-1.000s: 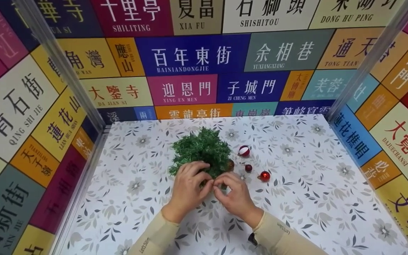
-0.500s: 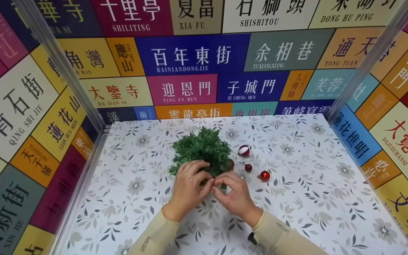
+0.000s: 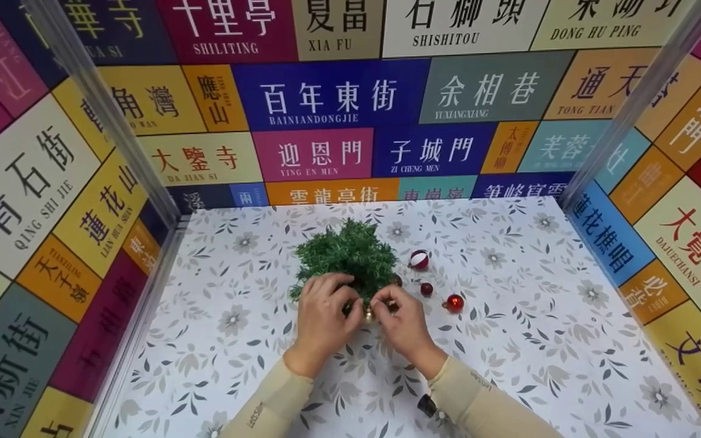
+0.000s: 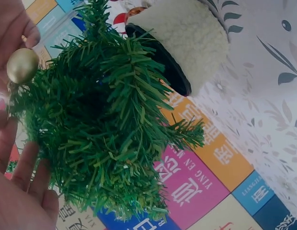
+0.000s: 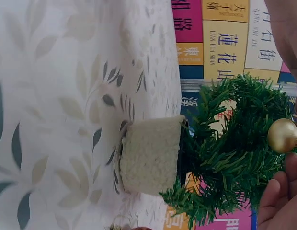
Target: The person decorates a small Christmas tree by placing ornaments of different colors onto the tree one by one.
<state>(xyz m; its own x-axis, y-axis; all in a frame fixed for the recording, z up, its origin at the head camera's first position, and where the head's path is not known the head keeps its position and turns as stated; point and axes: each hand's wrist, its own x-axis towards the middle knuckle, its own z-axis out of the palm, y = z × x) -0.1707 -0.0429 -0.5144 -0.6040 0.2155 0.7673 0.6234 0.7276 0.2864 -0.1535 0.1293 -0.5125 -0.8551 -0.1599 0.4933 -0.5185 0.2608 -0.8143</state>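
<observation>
A small green artificial Christmas tree point(image 3: 347, 249) stands in a pale fuzzy pot point(image 5: 151, 155), hidden under the branches in the head view. From its tip hangs a gold ball ornament point(image 4: 22, 66). My left hand point(image 3: 326, 319) is at the tree's near left side, fingers curled at the tip branch and seeming to pinch it; in the left wrist view its fingers point(image 4: 26, 167) lie below the ball. Opposite, my right hand point(image 3: 408, 325) is close to the ball, fingers loosely bent. In the right wrist view its fingertips point(image 5: 292, 167) are beside the ball, with nothing visible between them.
Right of the tree lie a red-and-white ball point(image 3: 419, 260), a small dark red ball point(image 3: 426, 289) and a shiny red ball point(image 3: 455, 303). A brownish ball point(image 3: 397, 280) is partly hidden against the tree. Sign-patterned walls point(image 3: 332, 94) surround the flowered tabletop point(image 3: 533, 340).
My hands were fingertip to fingertip before the tree. The right hand has now drawn slightly right and up, and the gold ball shows between the hands. The loose balls stay put.
</observation>
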